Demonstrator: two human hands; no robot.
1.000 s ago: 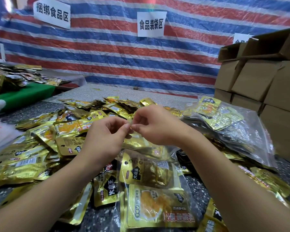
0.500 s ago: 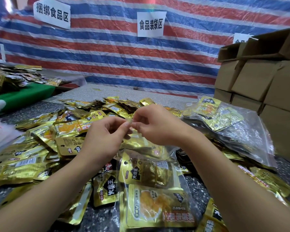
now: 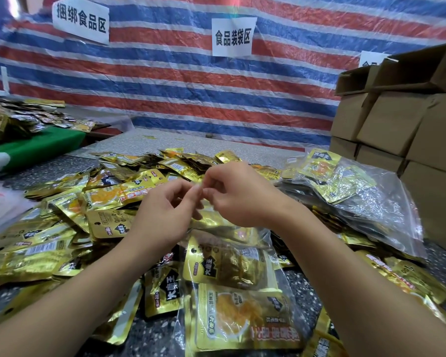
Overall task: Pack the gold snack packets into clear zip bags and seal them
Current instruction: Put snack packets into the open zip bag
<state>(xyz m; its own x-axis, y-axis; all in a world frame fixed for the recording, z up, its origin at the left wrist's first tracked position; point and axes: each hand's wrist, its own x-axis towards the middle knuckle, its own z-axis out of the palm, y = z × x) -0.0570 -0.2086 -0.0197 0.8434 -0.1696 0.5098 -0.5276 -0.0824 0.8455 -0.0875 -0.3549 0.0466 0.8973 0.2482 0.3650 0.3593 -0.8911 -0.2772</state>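
Left hand [image 3: 162,215] and right hand [image 3: 238,195] both pinch the top edge of the clear zip bag [image 3: 242,287], near centre, holding gold snack packets [image 3: 232,269] above the loose pile [image 3: 62,228].

Glossy gold foil packets [image 3: 113,194], clear crinkled plastic bag [image 3: 242,292], matt cardboard boxes [image 3: 397,130], speckled stone-look table [image 3: 191,143].
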